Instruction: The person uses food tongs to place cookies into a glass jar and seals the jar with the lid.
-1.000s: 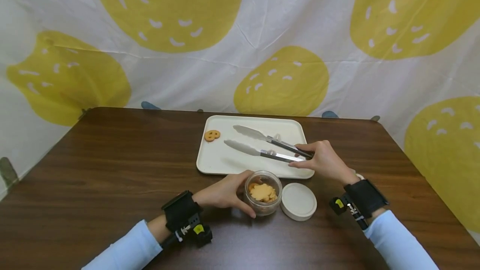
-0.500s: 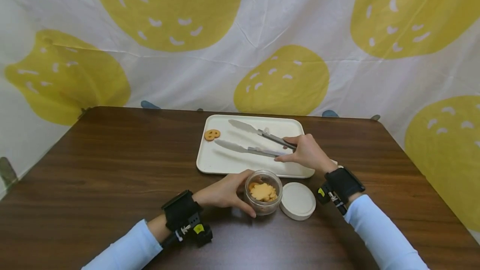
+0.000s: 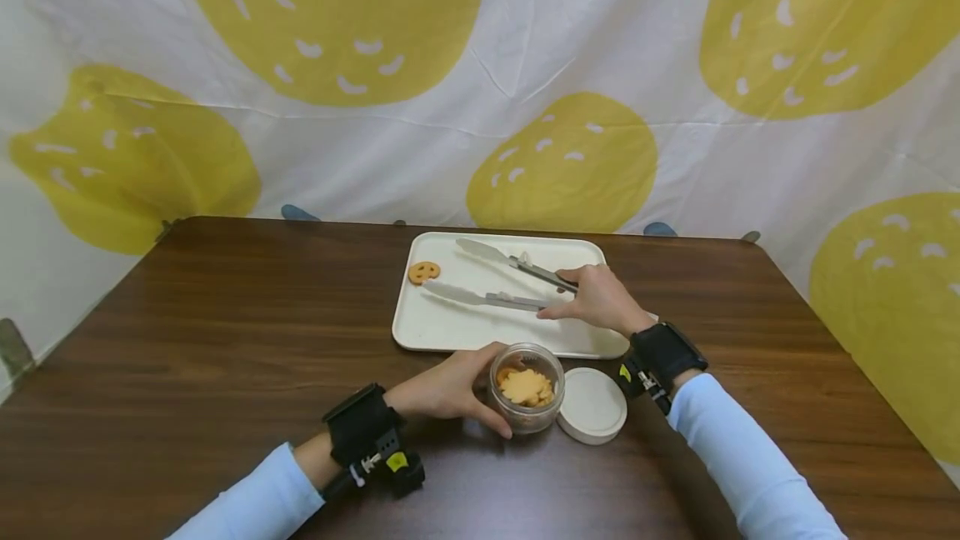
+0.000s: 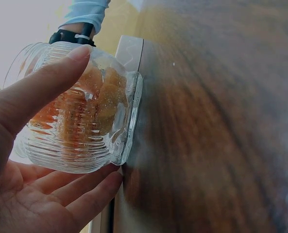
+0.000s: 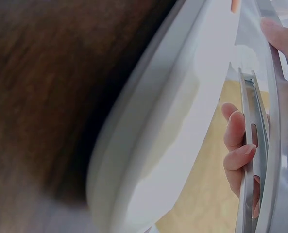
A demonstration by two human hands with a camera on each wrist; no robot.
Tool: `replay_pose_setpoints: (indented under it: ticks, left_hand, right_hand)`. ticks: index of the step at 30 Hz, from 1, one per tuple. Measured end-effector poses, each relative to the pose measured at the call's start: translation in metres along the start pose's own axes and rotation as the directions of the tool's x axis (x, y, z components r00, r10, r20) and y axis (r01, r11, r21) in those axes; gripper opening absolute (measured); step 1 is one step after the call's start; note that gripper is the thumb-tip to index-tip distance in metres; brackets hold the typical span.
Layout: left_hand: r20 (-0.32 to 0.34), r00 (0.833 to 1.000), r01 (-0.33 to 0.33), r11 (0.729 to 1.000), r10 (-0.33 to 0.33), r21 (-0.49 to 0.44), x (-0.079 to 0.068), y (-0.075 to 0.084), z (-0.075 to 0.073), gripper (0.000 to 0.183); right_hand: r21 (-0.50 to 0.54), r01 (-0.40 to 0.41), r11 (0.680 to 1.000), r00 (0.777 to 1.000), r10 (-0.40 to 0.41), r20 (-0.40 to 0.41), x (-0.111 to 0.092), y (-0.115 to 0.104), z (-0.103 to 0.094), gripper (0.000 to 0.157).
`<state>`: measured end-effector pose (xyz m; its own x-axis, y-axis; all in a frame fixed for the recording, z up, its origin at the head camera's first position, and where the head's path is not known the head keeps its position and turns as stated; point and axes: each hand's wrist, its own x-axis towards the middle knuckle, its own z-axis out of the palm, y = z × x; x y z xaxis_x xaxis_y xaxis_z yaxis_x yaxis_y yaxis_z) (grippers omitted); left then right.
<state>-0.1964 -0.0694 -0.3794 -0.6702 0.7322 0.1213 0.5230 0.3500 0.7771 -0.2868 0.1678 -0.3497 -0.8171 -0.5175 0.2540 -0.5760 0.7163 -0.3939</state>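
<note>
The left wrist view gives me the ribbed side of the jar [image 4: 68, 150]; only the head view looks down into it. It stands by the near edge of the tray [image 3: 465, 330]; tabletop [image 3: 225, 340] stretches wide left. The left hand [image 3: 442, 386] curls round the jar; over the tray, the right hand [image 3: 600, 298] grips spread tongs [image 3: 540, 273], thumb and fingers on separate arms.

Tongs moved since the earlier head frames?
Yes. Held in the right hand, the tongs have shifted left over the white tray, bringing their nearer tip closer to the cookie.
</note>
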Motion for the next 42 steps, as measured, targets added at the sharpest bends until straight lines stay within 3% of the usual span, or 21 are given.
replay_pose_setpoints:
  ticks: [18, 31, 42]
  left_hand:
    - [-0.002, 1.000, -0.013, 1.000, 0.013, 0.003, 0.000, 0.000, 0.001, 0.081]
    - [-0.001, 1.000, 0.001, 1.000, -0.001, 0.000, 0.000, 0.001, 0.000, 0.081]
    - [0.001, 1.000, 0.009, 1.000, -0.009, -0.004, 0.001, 0.000, 0.000, 0.081]
  right_hand:
    - [-0.018, 0.008, 1.000, 1.000, -0.008, 0.027, 0.014, -0.003, 0.005, 0.073]
    - [-0.012, 0.026, 1.000, 0.998, -0.026, 0.062, 0.018, -0.008, 0.004, 0.060]
    - [-0.012, 0.076, 0.997, 0.997, -0.075, 0.027, 0.020, -0.011, 0.005, 0.054]
